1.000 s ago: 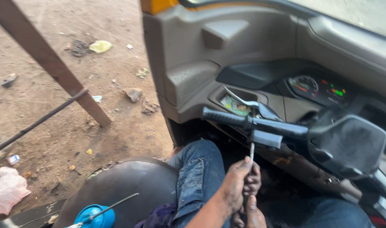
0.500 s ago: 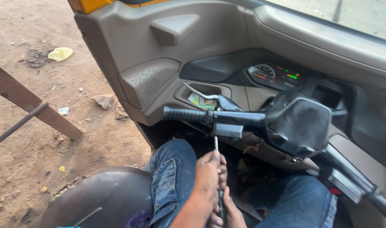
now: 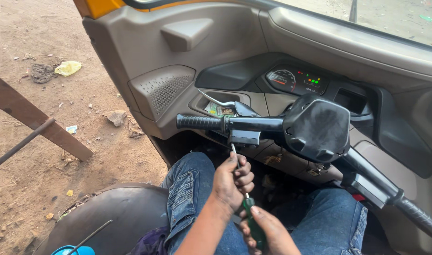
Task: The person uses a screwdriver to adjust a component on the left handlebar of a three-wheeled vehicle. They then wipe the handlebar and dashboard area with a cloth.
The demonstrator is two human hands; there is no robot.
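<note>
My left hand (image 3: 232,182) is closed around the thin metal shaft of a screwdriver (image 3: 235,153), just above my denim-covered knees. Below it, my right hand (image 3: 268,233) grips the tool's green handle (image 3: 254,225). The screwdriver points upward, its tip touching the underside of the black switch housing (image 3: 244,137) on the vehicle's handlebar (image 3: 258,124). A ribbed black grip (image 3: 198,122) caps the bar's left end, with a silver brake lever (image 3: 217,100) above it.
A grey dashboard with an instrument cluster (image 3: 296,80) sits behind the handlebar's black centre cover (image 3: 317,126). A dark rounded seat (image 3: 116,212) and a blue object (image 3: 74,250) lie at lower left. Outside is littered dirt ground with a slanted rusty beam (image 3: 36,118).
The view has swung back and forth across the cabin. Both hands have stayed on the screwdriver under the handlebar, and the green handle now shows in the right hand.
</note>
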